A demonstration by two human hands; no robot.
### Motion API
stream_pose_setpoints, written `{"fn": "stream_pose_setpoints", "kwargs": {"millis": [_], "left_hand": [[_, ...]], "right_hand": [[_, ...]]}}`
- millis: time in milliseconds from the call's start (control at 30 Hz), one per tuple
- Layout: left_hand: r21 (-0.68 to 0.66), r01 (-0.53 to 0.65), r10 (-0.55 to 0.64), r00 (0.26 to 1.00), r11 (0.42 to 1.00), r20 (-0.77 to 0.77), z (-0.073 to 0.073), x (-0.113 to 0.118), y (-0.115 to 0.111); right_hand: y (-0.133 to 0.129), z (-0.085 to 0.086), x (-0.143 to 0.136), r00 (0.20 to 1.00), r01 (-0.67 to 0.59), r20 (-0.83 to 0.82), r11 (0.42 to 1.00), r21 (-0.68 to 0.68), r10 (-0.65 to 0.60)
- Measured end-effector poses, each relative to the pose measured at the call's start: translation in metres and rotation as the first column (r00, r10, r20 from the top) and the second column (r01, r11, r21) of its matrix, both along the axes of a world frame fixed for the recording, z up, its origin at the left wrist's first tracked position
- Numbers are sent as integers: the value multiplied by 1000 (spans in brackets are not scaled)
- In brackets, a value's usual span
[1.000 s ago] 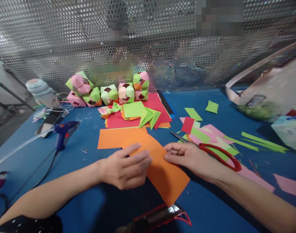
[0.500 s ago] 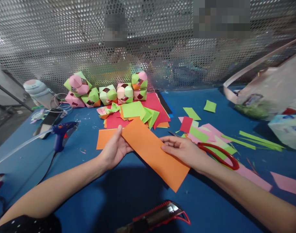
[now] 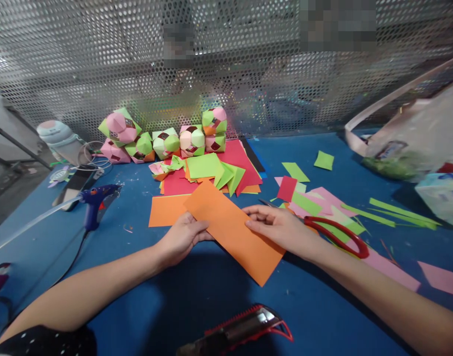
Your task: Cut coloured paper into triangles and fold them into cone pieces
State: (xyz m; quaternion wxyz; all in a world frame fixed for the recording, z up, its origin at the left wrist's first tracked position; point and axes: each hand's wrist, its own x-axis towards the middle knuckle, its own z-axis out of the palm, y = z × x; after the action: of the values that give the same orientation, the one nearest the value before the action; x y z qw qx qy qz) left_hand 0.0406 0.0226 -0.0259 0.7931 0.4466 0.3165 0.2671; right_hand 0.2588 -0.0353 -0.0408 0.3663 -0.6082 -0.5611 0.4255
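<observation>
A rectangular sheet of orange paper (image 3: 234,230) is held slantwise above the blue table. At its left edge, my left hand (image 3: 185,235) pinches it with the thumb on top and the fingers underneath. My right hand (image 3: 276,227) grips the opposite edge, also thumb on top. Another orange sheet (image 3: 167,211) lies flat behind my left hand. Red-handled scissors (image 3: 338,235) rest just beyond my right wrist, their blades mostly hidden by the hand. A box cutter (image 3: 241,329) lies near the front edge, below the held paper.
A blue glue gun (image 3: 95,202) stands at left with its cord. Folded paper balls (image 3: 165,143) line the back by a perforated metal screen (image 3: 249,94). Green sheets (image 3: 204,165) top a red stack. Paper scraps (image 3: 325,200) and a plastic bag (image 3: 408,148) are at right.
My left thumb has come down from upright beside the paper onto its left edge. The sheet has shifted slightly; my right hand keeps its hold.
</observation>
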Motion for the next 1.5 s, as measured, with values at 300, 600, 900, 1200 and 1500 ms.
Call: {"fn": "stream_pose_setpoints", "kwargs": {"millis": [300,600,900,1200,1500], "left_hand": [[-61,-145,146,989,988,12,-3,0,4],[-2,-49,49,996,999,-75,-3,1,-1],[314,150,-46,948,937,-316,-7,1,0],[759,536,124,781,370,-612,-2,-9,13],[727,637,106,729,256,-676,-2,-16,31]], "right_hand": [[4,12,27,912,-198,361,980,-27,194],[5,33,33,874,-104,477,995,-2,93],[11,20,2,981,-6,190,982,191,-31],[4,13,-16,962,-173,265,888,427,60],[-1,-22,-12,874,-412,476,660,628,93]]}}
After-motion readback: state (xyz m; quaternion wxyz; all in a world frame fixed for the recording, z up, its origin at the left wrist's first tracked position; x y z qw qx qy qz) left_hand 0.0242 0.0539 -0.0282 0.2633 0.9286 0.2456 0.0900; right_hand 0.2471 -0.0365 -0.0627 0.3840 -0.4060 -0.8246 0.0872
